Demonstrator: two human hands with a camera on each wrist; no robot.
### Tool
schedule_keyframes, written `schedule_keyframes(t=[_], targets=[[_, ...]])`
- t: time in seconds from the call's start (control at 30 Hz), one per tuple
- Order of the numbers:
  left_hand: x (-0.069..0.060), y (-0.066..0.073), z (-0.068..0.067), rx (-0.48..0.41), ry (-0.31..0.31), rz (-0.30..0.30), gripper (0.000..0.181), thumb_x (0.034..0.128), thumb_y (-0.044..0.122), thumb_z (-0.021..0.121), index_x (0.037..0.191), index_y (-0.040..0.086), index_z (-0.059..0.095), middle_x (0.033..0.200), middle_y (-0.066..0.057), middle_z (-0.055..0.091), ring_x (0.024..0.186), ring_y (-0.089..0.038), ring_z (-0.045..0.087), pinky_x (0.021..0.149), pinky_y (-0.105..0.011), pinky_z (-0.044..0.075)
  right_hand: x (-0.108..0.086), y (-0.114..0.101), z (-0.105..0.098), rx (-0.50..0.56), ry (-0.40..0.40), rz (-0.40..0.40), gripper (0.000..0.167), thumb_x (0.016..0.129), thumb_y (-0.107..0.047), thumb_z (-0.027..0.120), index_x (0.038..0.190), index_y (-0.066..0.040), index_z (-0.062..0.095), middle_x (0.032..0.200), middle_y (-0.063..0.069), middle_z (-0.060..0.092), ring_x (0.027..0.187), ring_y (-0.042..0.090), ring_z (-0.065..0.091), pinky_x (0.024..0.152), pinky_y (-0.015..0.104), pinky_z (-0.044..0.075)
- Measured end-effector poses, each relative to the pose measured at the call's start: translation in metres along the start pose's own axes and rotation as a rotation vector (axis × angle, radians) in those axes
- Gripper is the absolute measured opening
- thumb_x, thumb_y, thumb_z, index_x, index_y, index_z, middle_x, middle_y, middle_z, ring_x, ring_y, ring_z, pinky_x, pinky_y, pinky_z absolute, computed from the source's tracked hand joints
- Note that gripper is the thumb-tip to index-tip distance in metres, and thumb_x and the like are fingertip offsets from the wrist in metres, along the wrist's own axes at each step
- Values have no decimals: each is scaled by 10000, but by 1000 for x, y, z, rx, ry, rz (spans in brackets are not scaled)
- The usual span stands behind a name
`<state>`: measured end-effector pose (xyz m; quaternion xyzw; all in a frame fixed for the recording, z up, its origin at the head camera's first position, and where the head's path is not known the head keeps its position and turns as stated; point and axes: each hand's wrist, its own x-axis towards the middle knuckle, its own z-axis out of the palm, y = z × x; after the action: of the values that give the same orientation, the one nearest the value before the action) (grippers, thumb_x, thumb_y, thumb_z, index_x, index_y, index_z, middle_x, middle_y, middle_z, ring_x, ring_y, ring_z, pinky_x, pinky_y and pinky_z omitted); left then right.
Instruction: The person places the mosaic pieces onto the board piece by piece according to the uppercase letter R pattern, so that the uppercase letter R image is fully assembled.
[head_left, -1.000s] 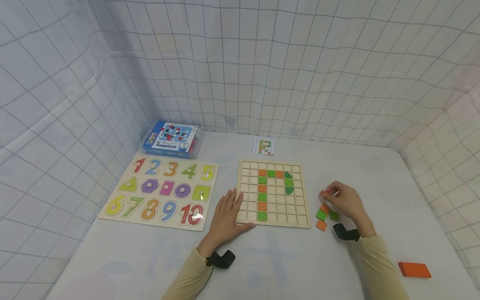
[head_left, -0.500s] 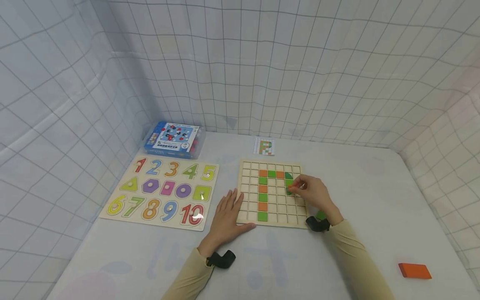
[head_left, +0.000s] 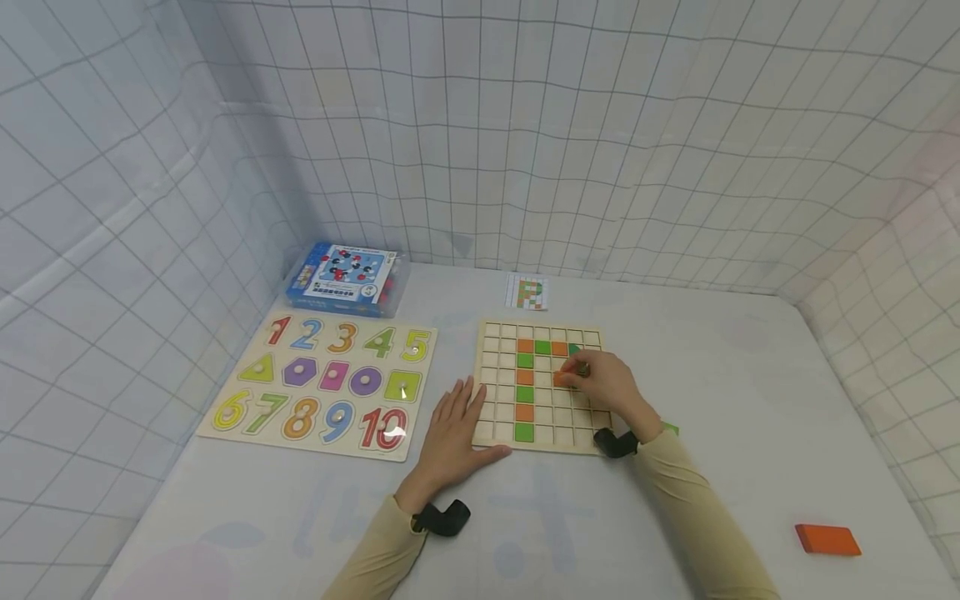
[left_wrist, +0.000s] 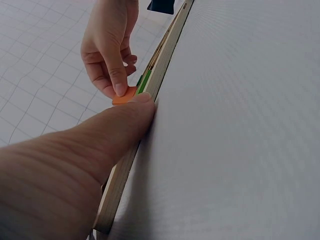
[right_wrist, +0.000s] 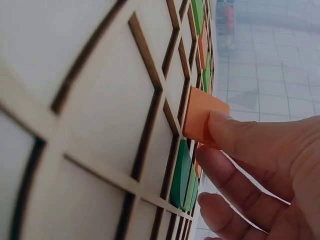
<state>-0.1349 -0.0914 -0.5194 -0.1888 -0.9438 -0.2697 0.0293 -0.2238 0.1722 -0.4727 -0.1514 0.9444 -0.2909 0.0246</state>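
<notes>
A wooden grid board [head_left: 543, 449] lies on the table, with orange and green square tiles forming a column and a top row. My left hand [head_left: 452, 450] rests on its left edge, fingers straight; in the left wrist view its thumb [left_wrist: 125, 112] lies along the frame. Over the board, my right hand [head_left: 611, 385] pinches an orange square tile [right_wrist: 201, 116] between thumb and fingers. The tile is tilted against the grid, beside a dark green rounded piece [right_wrist: 180, 175]. In the head view this hand covers part of the right column.
Behind the board lies a small pattern card [head_left: 527, 292]. A number puzzle board [head_left: 315, 442] and a blue boxed set [head_left: 345, 279] are at left. An orange block [head_left: 828, 540] lies front right. A loose green tile [head_left: 670, 427] peeks out by the right sleeve.
From the loose tiles at the right, my right hand has moved left over the board with the orange tile, then slightly further left. The left hand has stayed in place.
</notes>
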Motion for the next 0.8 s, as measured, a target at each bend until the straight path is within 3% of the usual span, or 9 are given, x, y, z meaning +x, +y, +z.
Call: schedule_keyframes(t=[0.23,0.43,0.47,0.63,0.8], targets=[[0,-1,0,0,-1,-1,950,790,543,680,1468,-6,304,1533,-207,189,1420,-333,81,1130,-463,67,3,0,1,-78,-24,-20,137,852,-218,727,916,-99,745,911,7,663,881,225,608,721,416,513],[0,-2,1,0,4,2,953,789,542,682,1467,-9,303,1532,-210,190,1420,-334,84,1130,-459,68,2,-5,0,-168,-44,-21,134,854,-232,724,918,-118,756,871,-9,629,850,210,584,679,384,509],[1,-8,9,11,24,22,970,795,585,653,1482,10,278,1543,-195,168,1424,-323,65,1132,-452,48,2,-6,-1,-174,-46,-19,128,853,-229,725,913,-121,758,867,-8,623,841,208,579,671,380,507],[0,-10,12,-12,72,57,960,812,586,638,1474,-12,284,1531,-218,187,1421,-330,76,1131,-449,48,1,-7,-1,-189,-57,-7,114,857,-223,722,905,-131,768,847,-10,593,757,169,533,606,326,466],[-1,-2,3,-21,66,51,939,810,546,661,1455,-38,309,1510,-242,224,1414,-345,102,1128,-450,67,-2,-4,0,-167,-49,-56,148,866,-222,713,948,-107,759,855,-8,589,742,150,491,596,299,431]])
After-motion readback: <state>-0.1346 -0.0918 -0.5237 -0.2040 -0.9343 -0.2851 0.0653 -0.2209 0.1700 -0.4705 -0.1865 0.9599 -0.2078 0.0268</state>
